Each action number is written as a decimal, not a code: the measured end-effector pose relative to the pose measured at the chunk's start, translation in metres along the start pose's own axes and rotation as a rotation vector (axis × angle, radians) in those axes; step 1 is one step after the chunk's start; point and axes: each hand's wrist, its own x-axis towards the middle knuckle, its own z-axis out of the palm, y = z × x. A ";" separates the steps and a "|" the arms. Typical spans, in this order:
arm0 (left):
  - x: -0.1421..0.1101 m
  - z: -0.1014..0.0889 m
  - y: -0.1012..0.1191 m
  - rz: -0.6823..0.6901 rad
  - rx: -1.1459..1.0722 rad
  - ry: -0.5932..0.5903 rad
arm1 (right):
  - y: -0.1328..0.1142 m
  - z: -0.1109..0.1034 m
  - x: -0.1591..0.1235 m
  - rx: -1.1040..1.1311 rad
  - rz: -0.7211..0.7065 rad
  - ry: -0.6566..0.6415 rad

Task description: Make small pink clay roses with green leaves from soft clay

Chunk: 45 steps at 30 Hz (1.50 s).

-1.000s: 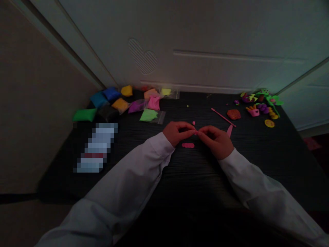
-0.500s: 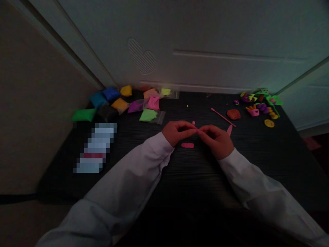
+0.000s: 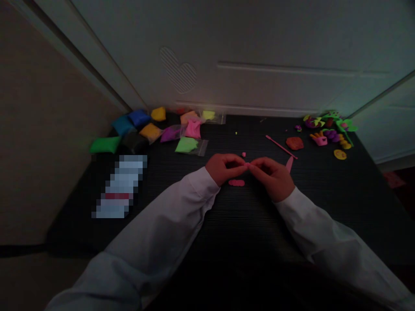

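Observation:
Between the fingertips of my left hand (image 3: pixel 225 168) and my right hand (image 3: pixel 272 175) is a small piece of pink modelling clay (image 3: pixel 247 164). Both hands pinch it, thumb against forefinger, just above the dark table. A flat strip of overlapping pink clay discs (image 3: pixel 236 183) lies on the table below my left fingers. Just beyond the fingertips rests a little pink clay lump (image 3: pixel 244 154). Behind my right hand are a thin pink stick tool (image 3: pixel 281 147) and a pink clay knife (image 3: pixel 289 164), partly hidden by that hand.
Coloured clay packets (image 3: pixel 151 132) are grouped at the back left, in front of a pale panel (image 3: pixel 275 56). A blurred-out flat object (image 3: pixel 121 188) lies on the left. A red clay lump (image 3: pixel 294 143) and several finished clay figures (image 3: pixel 332 136) sit at the back right of the table (image 3: pixel 223 233).
My fingertips have shifted slightly and part a little, so more of the pink clay between them shows. Everything else on the table stays in place.

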 end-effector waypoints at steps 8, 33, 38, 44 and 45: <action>0.001 0.000 -0.002 0.029 -0.004 -0.012 | -0.004 -0.001 0.002 0.074 0.061 0.011; -0.001 0.000 0.001 0.042 0.050 -0.031 | -0.003 -0.003 0.003 0.047 0.060 -0.013; 0.000 0.000 -0.002 0.046 -0.019 0.005 | -0.003 -0.003 0.003 0.056 0.060 -0.023; 0.001 0.000 -0.004 0.045 -0.042 0.004 | -0.003 -0.004 0.002 0.062 0.079 -0.026; 0.000 0.000 -0.004 0.043 -0.048 0.001 | -0.003 -0.004 0.002 0.065 0.077 -0.024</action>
